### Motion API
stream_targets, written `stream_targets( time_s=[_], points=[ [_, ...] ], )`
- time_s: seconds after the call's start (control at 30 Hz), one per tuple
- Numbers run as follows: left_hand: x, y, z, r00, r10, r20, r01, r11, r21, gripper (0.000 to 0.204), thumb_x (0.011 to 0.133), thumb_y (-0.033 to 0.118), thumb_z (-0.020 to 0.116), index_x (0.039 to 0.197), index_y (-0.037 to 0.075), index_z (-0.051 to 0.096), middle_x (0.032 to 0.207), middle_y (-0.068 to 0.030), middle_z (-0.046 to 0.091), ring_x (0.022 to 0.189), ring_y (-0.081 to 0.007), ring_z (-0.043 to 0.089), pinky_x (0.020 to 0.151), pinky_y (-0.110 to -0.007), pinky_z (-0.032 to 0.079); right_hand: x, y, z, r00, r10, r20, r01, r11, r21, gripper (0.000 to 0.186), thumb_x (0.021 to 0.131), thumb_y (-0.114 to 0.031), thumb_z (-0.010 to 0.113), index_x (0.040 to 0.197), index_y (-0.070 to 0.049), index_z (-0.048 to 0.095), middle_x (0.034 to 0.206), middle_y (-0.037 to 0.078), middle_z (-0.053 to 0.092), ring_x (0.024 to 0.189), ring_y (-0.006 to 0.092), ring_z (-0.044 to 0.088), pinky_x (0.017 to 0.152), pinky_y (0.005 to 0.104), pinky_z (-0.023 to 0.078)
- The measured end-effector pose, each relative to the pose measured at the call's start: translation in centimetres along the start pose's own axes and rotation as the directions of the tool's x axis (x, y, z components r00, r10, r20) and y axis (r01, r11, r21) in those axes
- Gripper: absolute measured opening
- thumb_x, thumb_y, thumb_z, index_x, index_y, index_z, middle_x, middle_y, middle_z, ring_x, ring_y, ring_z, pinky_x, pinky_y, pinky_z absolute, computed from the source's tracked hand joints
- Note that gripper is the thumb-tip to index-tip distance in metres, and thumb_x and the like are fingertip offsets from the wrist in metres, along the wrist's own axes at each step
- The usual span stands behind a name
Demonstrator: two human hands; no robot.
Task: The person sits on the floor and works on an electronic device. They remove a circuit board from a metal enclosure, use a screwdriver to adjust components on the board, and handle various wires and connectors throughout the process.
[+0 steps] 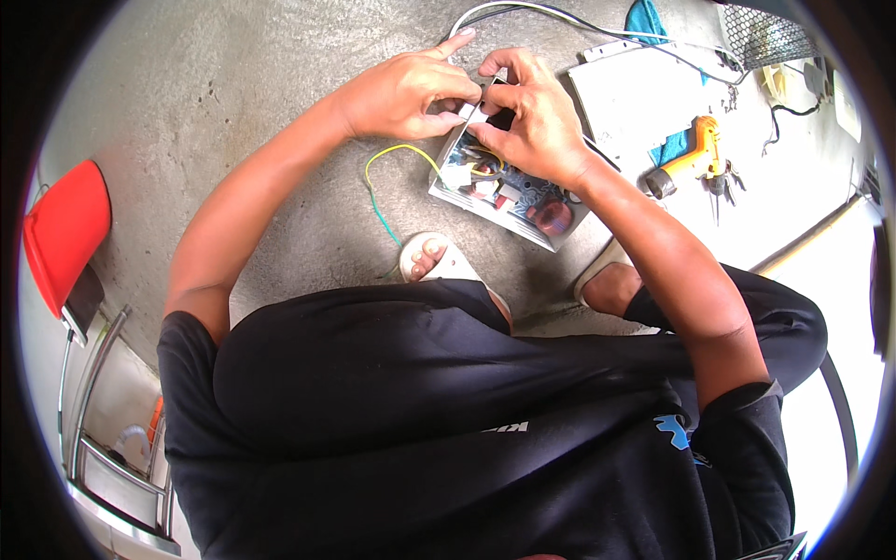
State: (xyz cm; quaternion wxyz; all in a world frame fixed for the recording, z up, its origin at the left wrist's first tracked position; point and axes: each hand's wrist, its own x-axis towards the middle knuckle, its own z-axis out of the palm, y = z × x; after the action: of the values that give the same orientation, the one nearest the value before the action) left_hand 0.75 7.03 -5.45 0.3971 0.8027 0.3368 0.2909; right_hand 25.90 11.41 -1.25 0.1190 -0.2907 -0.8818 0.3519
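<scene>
An opened metal-cased electronic unit (495, 224) sits on the floor in front of my feet, tilted in the view. Inside it show a circuit board, a copper-wound coil (553, 217) and several wires. My left hand (415, 96) is at the unit's far left edge, thumb and fingers bent together by a small white part (474, 116), one finger pointing away. Opposite it, my right hand (537, 121) reaches over the case with fingers curled at the same far end. What the fingertips grip is hidden. A yellow-green wire (371, 182) loops out of the unit toward my left foot.
Right of the unit lie a white panel (621, 98), a yellow power screwdriver (693, 159) and blue cloth (644, 19). A long cable (579, 21) curves past the hands. A black mesh basket (765, 39) stands far right; a red chair (70, 238) is at left.
</scene>
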Motion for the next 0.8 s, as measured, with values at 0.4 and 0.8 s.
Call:
stream_targets(
  time_s=[0.4, 0.8],
  points=[
    [-1.4, -0.7, 2.0, 0.941, -0.34, -0.006, 0.311, 0.87, -0.383, 0.026, 0.085, 0.001, 0.075, 0.111, 0.006, 0.074, 0.095, 0.0023, 0.072, 0.087, -0.0134, 0.072, 0.138, -0.06, 0.005, 0.1, 0.2, 0.0, 0.995, 0.096, 0.0, -0.095, 0.994, 0.052, 0.025, 0.071, -0.022, 0.094, 0.078, -0.006, 0.076, 0.129, 0.007, 0.066, 0.118, 0.0301, 0.064, 0.1, 0.0426, 0.052],
    [-0.2, -0.1, 0.2, 0.969, -0.244, 0.048, 0.248, 0.938, -0.243, 0.025, 0.088, -0.002, 0.069, 0.112, 0.002, 0.076, 0.1, -0.0061, 0.079, 0.099, -0.0215, 0.075, 0.137, -0.063, 0.013, 0.0, 0.3, 0.0, 1.0, 0.009, -0.02, -0.009, 1.0, 0.002, 0.017, 0.076, -0.021, 0.089, 0.085, -0.008, 0.082, 0.132, 0.004, 0.065, 0.122, 0.0293, 0.06, 0.102, 0.0417, 0.052]
  ],
)
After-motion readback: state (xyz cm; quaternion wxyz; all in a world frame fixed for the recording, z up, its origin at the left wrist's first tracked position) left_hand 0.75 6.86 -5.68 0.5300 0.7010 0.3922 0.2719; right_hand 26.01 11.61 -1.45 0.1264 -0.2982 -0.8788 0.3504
